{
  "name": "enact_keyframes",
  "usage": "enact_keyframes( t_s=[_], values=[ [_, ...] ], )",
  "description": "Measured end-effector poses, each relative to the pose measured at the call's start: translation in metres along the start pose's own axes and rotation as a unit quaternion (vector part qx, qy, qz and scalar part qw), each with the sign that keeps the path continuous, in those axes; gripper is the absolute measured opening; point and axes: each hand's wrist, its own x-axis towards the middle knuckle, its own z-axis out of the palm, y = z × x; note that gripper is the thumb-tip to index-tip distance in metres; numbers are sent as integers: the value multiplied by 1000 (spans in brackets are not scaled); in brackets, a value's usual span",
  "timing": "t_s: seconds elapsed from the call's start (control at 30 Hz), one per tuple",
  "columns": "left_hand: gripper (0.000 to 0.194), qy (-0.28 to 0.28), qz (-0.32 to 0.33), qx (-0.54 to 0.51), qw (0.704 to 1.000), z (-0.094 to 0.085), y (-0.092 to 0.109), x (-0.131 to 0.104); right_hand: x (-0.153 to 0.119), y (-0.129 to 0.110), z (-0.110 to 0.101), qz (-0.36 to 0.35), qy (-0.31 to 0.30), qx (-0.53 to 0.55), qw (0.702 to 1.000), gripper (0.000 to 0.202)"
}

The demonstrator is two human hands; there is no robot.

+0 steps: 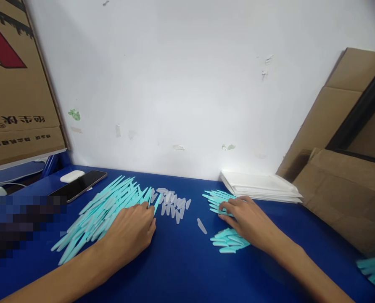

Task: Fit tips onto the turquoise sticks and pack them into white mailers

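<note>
Over turquoise sticks point(104, 210) piled at left, curling the left hand point(133, 225); against a smaller pile point(217, 200) at right, bending the right hand point(242, 214). Impossible to tell whether pinching with either. Between both, seeing frosted pieces point(171, 202) on the blue table point(175, 265). Far left, printed on a cardboard box point(20, 92): Chinese characters, too unclear to read.

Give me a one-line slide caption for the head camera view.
Two bare hands work among turquoise sticks and translucent caps on a blue table.
</note>
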Motion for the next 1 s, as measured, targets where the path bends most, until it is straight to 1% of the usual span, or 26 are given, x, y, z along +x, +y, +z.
enact_keyframes(
  t_s=[0.2, 0.33, 0.57, 0.7, 0.83, 0.93, 1.0],
  values=[
    [26, 15, 26, -24, 999, -1, 5, -4, 0, 0, 1, -4, 1, -4, 1000, 10],
    [24, 6, 15, -8, 1000, -3, 8, -6, 0, 0, 1, 4, -13, 0, 1000, 12],
    [27, 10, -8, 3, 1000, 0, 8, -5, 1, 0, 0, 10, -22, 1, 1000, 14],
    [26, 26, -24, 7, 999, 1, 6, -4, 0, -1, 1, 16, -28, -1, 999, 15],
    [27, 28, -42, 2, 999, -1, 1, 0, 0, -1, 2, 17, -36, 2, 999, 16],
    [27, 36, -56, 7, 998, -3, -4, 4, 0, 0, 3, 14, -30, 4, 999, 16],
    [26, 42, -54, 17, 997, -2, -8, 7, -1, 0, 4, 12, -22, 4, 1000, 15]
  ],
)
